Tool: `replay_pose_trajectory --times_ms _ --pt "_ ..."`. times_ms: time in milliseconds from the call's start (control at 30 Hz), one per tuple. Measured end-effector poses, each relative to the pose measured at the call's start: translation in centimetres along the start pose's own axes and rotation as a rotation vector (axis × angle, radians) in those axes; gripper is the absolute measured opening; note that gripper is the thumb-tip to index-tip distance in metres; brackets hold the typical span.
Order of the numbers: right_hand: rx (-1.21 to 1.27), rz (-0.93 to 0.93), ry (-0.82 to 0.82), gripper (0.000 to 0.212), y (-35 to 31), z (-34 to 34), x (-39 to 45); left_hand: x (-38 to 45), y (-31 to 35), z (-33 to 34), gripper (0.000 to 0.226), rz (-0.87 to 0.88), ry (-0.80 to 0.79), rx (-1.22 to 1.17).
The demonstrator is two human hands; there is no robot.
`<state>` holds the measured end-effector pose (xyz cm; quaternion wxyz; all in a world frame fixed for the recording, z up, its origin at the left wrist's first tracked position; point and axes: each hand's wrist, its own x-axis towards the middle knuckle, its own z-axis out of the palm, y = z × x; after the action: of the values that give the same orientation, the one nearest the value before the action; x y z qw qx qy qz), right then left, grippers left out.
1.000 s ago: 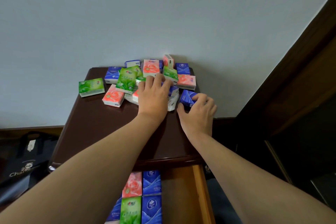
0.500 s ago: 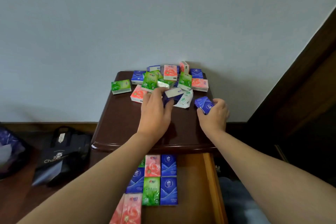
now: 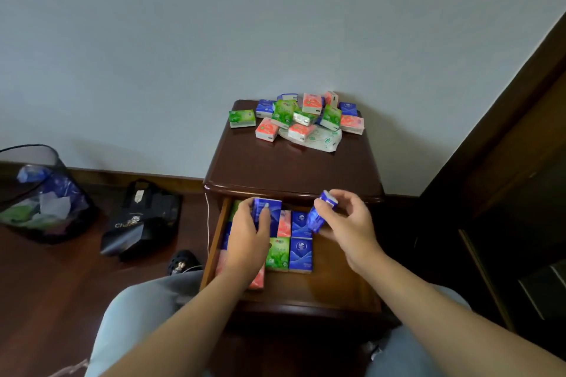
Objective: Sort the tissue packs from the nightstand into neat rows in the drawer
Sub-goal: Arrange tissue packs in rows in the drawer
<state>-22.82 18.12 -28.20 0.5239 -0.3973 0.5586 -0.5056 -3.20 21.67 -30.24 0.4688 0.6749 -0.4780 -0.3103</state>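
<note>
Over the open drawer [image 3: 340,291], left hand [image 3: 248,242] grips one blue pack [image 3: 266,214]; right hand [image 3: 349,228] pinches another [image 3: 321,213].

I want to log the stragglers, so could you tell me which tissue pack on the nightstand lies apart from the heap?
The green pack at the far left of the nightstand; it lies alone, clear of the piled packs.
</note>
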Motion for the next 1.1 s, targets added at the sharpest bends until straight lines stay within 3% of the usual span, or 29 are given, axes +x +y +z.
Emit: replay_pose_trajectory --times_ms 167,300,400,900,1100 --pt "-0.096 0.29 -0.117 0.021 3.4 1.1 -3.7 -2.6 -2.8 -2.1 0.033 -0.171 -0.035 -0.035" --pt "-0.172 0.425 -0.187 0.014 4.8 2.4 -5.1 -3.2 -3.6 -3.0 0.051 -0.152 -0.041 -0.043" --pt "-0.251 0.431 -0.202 0.014 5.5 3.3 -5.3 -3.5 -4.0 -3.4 0.062 -0.109 -0.061 -0.028" --pt "-0.266 0.503 -0.163 0.033 6.7 4.4 -4.5 -3.3 -4.7 -3.5 0.053 -0.059 -0.117 -0.019" --pt "-0.415 0.559 -0.2 0.023 7.1 4.8 -4.1 -3.4 -4.8 -3.3 0.05 -0.082 -0.124 -0.009"
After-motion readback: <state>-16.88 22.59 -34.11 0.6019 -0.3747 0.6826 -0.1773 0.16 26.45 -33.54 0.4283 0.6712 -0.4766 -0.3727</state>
